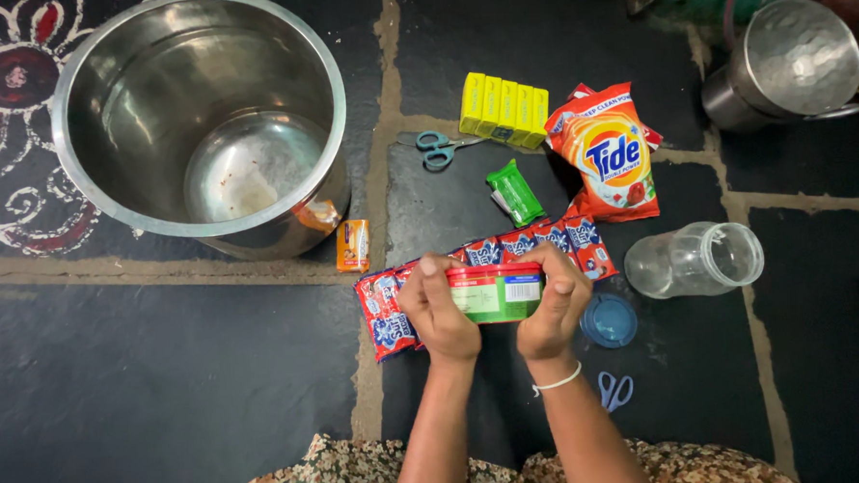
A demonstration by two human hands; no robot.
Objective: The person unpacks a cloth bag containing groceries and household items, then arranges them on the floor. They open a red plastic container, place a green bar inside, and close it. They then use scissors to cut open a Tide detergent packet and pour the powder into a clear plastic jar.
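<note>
Fingers of both hands, left (439, 313) and right (551, 309), grip a round, seemingly plastic green-and-red tub (495, 293).

We hold a small round tub (495, 293) on its side between both hands, above the dark stone floor; it has a red rim, a green and red label, and a white patch near its right end

Lighting: even, soft, moderately bright from above. Shadows: faint. Glare: bright reflections inside steel pot (202, 126), on glass jar (696, 259). Focus: sharp centre. Distortion: wide-angle stretching at edges. Dark stone floor (146, 379) underexposed.
</note>
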